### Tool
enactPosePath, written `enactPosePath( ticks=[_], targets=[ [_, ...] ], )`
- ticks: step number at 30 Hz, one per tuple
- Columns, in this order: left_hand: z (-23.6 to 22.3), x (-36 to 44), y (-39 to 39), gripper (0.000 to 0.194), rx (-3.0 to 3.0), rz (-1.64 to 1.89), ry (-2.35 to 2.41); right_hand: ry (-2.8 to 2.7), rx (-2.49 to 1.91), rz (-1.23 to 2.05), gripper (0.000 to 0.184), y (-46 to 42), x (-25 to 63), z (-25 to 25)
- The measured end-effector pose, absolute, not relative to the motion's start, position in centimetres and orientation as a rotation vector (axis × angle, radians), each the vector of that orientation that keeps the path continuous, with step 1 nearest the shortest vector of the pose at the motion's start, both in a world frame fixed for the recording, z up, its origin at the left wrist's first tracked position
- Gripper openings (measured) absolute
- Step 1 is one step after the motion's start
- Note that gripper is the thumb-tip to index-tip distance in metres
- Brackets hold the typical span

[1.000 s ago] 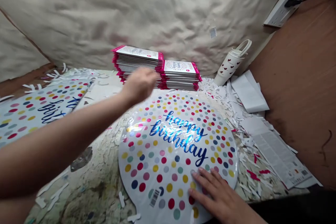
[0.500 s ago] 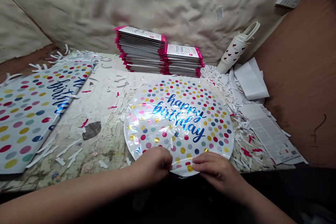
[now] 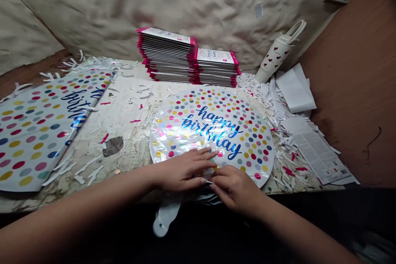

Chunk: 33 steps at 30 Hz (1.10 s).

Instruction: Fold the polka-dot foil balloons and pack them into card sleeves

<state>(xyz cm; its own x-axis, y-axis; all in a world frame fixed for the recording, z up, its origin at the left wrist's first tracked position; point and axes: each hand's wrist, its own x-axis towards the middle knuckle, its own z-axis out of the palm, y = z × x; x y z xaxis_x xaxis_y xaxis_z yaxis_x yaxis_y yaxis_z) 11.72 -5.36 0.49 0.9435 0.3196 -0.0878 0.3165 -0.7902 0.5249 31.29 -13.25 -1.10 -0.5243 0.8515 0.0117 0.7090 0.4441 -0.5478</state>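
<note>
A flat, round foil balloon (image 3: 216,107) with coloured dots and blue "happy birthday" lettering lies in front of me. My left hand (image 3: 182,169) rests on its near part, palm down with the fingers stretched out. Beside it, my right hand (image 3: 233,185) pinches the near edge of the balloon between thumb and fingers. A pale tab with a small hole (image 3: 165,216) hangs over the table edge below my left hand; what it joins to is hidden. Dark layered edges show under the right hand.
Folded dotted foil balloons (image 3: 40,132) lie at the left. Two stacks of pink-edged packets (image 3: 168,55) stand at the back. A white tumbler with hearts (image 3: 275,60), white paper (image 3: 297,88), a printed card (image 3: 321,156) and paper scraps are at the right.
My left hand has gone from a closed grip at the near edge to lying spread on the balloon. The right hand has moved left and pinches the edge. The pale tab has come into view.
</note>
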Motion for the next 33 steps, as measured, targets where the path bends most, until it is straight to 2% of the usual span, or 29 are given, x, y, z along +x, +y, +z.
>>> enactPosePath(
  ticks=[2, 5, 7, 11, 13, 15, 18, 20, 23, 27, 29, 30, 32, 33],
  targets=[
    [0.4, 10.1, -5.6, 0.05, 2.692, -0.075, 0.548, -2.401, -1.339, 0.681, 0.016, -13.7, 31.5, -1.6],
    [1.4, 7.8, -6.8, 0.048, 2.772, -0.255, 1.132, -2.402, -1.368, 0.655, 0.02, -14.3, 31.7, -1.6],
    [2.6, 7.1, -7.8, 0.049, 2.738, -0.254, 1.312, -2.393, -1.388, 0.662, 0.02, -14.3, 31.7, -1.3],
    [3.7, 8.7, -9.3, 0.043, 2.582, -0.079, 0.996, -2.326, -1.435, 0.791, 0.016, -13.8, 31.6, -0.6],
    [3.1, 10.2, -9.4, 0.027, 2.518, -0.179, 0.897, -2.276, -1.464, 0.868, 0.017, -13.5, 31.7, -0.3],
    [2.2, 11.3, -8.9, 0.022, 2.461, -0.238, 0.907, -2.24, -1.476, 0.928, 0.017, -13.3, 31.7, -0.1],
    [1.4, 12.2, -7.9, 0.02, 2.321, -0.149, 1.022, -2.238, -1.443, 0.976, 0.017, -13.1, 31.4, 0.1],
    [1.5, 12.5, -7.6, 0.019, 2.3, -0.099, 1.08, -2.251, -1.436, 0.939, 0.022, -12.9, 30.9, 0.1],
    [2.3, 11.5, -8.1, 0.015, 2.429, -0.139, 1.067, -2.246, -1.434, 0.837, 0.015, -12.5, 30.2, -0.1],
    [4.5, 6.6, -8.3, 0.032, 2.568, -0.181, 1.205, -2.03, -1.369, 0.834, 0.015, -12.0, 30.6, -0.2],
    [5.4, 3.9, -7.4, 0.036, 2.663, 0.063, 1.407, -1.918, -1.368, 0.8, 0.015, -11.9, 31.0, -0.2],
    [5.6, 3.0, -6.9, 0.045, 2.698, 0.215, 1.434, -1.887, -1.368, 0.774, 0.015, -11.9, 31.0, -0.2],
    [5.2, 2.4, -5.8, 0.067, 2.732, 0.395, 1.287, -1.902, -1.352, 0.709, 0.014, -12.3, 30.7, -0.1],
    [4.6, 2.6, -5.4, 0.068, 2.727, 0.385, 1.159, -1.953, -1.326, 0.663, 0.014, -12.6, 30.3, -0.2]
  ],
)
